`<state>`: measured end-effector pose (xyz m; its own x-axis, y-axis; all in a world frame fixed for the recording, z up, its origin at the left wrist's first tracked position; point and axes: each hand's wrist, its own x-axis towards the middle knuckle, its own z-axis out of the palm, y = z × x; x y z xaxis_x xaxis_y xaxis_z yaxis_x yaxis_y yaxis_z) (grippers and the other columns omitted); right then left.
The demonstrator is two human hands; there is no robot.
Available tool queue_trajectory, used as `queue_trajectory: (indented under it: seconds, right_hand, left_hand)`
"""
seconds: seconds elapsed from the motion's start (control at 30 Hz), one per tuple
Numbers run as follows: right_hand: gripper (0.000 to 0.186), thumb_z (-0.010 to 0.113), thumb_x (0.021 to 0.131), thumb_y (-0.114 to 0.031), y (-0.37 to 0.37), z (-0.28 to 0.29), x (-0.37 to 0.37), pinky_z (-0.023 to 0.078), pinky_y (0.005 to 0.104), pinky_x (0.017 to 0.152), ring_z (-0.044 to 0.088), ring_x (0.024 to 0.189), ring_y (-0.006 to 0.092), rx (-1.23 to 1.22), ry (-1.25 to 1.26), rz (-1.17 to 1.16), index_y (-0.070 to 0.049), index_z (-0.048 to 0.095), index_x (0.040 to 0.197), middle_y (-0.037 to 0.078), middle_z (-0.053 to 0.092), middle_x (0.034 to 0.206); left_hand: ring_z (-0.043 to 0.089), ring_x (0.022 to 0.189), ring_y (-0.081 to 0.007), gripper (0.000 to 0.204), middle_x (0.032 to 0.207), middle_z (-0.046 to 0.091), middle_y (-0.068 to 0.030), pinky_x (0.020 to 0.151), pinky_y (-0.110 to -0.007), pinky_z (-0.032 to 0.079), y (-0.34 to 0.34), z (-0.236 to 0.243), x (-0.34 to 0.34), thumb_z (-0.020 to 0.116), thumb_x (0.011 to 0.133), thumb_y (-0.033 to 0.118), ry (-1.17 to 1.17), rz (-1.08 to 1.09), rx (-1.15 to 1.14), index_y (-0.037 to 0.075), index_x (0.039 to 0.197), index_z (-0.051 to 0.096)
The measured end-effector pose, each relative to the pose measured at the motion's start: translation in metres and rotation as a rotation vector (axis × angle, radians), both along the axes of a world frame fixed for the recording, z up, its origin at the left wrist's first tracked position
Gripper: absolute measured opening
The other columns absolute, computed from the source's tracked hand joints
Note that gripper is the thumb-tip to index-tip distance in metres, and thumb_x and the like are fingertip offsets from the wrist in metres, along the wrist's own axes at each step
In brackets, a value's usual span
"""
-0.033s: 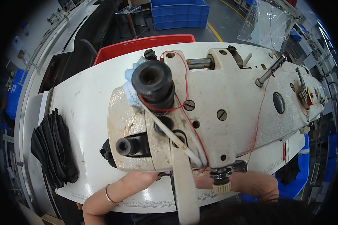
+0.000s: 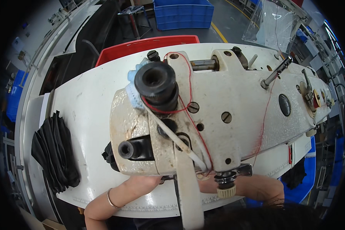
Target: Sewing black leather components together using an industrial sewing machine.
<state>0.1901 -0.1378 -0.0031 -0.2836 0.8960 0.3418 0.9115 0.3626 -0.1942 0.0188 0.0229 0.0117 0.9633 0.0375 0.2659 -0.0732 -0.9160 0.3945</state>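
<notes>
White counter (image 2: 90, 126) in a workshop, red bin (image 2: 134, 46) beyond its far edge. Sewing machine (image 2: 245, 92) stands on it; gathered black fabric (image 2: 110, 158) shows past its head's left edge. Left hand (image 2: 147, 183) and right hand (image 2: 209, 186) mostly hidden behind machine; fingers' state cannot be told. Layered black cloth pile (image 2: 56, 153) at far left

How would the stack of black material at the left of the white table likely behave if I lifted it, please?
The stack of black material would probably sag, since its folds look soft and wavy. Its many layers might also slide or fan apart, as their edges lie uneven and no tie is visible.
</notes>
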Motion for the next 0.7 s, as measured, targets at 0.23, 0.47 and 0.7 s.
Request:
queue_trajectory:
  seconds: [0.23, 0.47, 0.7]
  right_hand:
    - [0.018, 0.064, 0.069, -0.011, 0.005, -0.003, 0.001, 0.046, 0.0311, 0.037, 0.057, 0.064, 0.0203, -0.009, -0.035, 0.051, -0.002, 0.062, 0.084, 0.005, 0.056, 0.066]
    - [0.015, 0.064, 0.071, -0.012, 0.009, -0.005, 0.000, 0.046, 0.0303, 0.038, 0.056, 0.067, 0.0198, 0.009, -0.053, 0.081, -0.003, 0.063, 0.083, 0.003, 0.053, 0.063]
    - [0.014, 0.064, 0.072, -0.013, 0.005, -0.003, 0.002, 0.046, 0.0306, 0.040, 0.055, 0.068, 0.0198, 0.040, 0.008, 0.075, -0.003, 0.063, 0.082, 0.002, 0.052, 0.063]
  left_hand:
    - [0.058, 0.100, -0.0350, 0.046, 0.106, 0.061, -0.0191, 0.092, -0.043, 0.045, 0.001, 0.000, -0.001, 0.067, 0.059, 0.004, -0.008, 0.037, 0.021, -0.002, 0.105, 0.063]
    - [0.060, 0.097, -0.0339, 0.045, 0.103, 0.062, -0.0182, 0.088, -0.042, 0.047, -0.003, 0.006, -0.002, 0.066, 0.058, 0.002, 0.016, 0.111, -0.016, -0.001, 0.103, 0.064]
    - [0.060, 0.098, -0.0339, 0.043, 0.104, 0.062, -0.0184, 0.088, -0.043, 0.047, -0.006, 0.006, 0.003, 0.062, 0.060, 0.000, -0.028, 0.116, -0.005, 0.000, 0.103, 0.065]
